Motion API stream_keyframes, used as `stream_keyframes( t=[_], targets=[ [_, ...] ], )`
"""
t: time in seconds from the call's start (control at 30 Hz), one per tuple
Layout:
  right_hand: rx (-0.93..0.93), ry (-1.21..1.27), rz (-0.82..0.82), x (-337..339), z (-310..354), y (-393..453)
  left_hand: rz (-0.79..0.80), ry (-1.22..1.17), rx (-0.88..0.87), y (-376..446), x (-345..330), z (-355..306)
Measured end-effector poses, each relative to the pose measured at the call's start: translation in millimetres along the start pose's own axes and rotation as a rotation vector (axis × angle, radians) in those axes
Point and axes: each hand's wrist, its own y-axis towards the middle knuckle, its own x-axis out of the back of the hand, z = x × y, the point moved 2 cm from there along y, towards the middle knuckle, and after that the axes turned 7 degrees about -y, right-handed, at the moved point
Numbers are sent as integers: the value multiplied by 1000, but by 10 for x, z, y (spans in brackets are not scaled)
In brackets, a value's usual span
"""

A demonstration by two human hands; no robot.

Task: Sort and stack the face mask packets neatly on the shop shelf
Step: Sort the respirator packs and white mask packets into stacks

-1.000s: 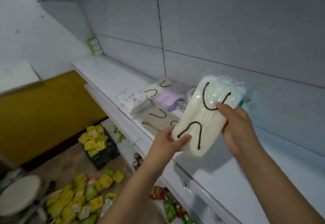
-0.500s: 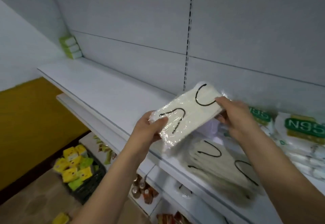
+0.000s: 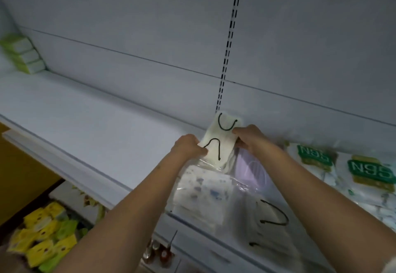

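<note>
1. Head view. We see a clear plastic packet of cream-white face masks with black ear loops (image 3: 220, 138) held at the back of the white shop shelf (image 3: 90, 122), its far end close against the grey back panel (image 3: 150, 36), just below the slotted upright rail (image 3: 227, 58).
2. Left hand (image 3: 188, 147): fingers curled round the packet's near-left corner, thumb on top by the lower black loop. Grasping the packet.
3. Right hand (image 3: 249, 137): fingers curled over the packet's right edge, fingertips beside the upper black loop. Also grasping the packet.
4. We cannot tell whether the packet's underside touches the shelf or the packets beneath it.
5. Directly in front of the held packet lie other packets: a pale lilac mask packet (image 3: 250, 172) under the right forearm, a white packet with blue print (image 3: 203, 191) between the forearms, and a blurred clear packet with black ear loops (image 3: 272, 217) at the shelf's front edge.
6. To the right, two white packets with green "N95" labels (image 3: 370, 174) lie side by side, labels upside down from our view.
7. Far left on the shelf: a stack of green-and-white boxes (image 3: 23, 55) against the back panel.
8. Below the shelf, left: yellow and green packets (image 3: 45, 238) on the floor; small bottles (image 3: 158, 253) on a lower shelf.
</note>
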Motion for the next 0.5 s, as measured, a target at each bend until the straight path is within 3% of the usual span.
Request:
stream_keyframes(
  t=[0.13, 0.23, 0.33, 0.43, 0.5],
  targets=[
    [122, -406, -86, 105, 112, -2, 151, 69, 36, 158, -82, -14],
    [194, -542, -92, 171, 199, 65, 174, 119, 38, 197, -116, -76],
    [307, -472, -144, 331, 276, 66, 31, 203, -83, 109, -138, -182],
    [442, -322, -276, 579, 346, -149, -106, 99, -351, -192, -271, -431],
    [540, -269, -368, 773, 384, -380, -114, 20, -500, -449, -447, -618]
  ],
)
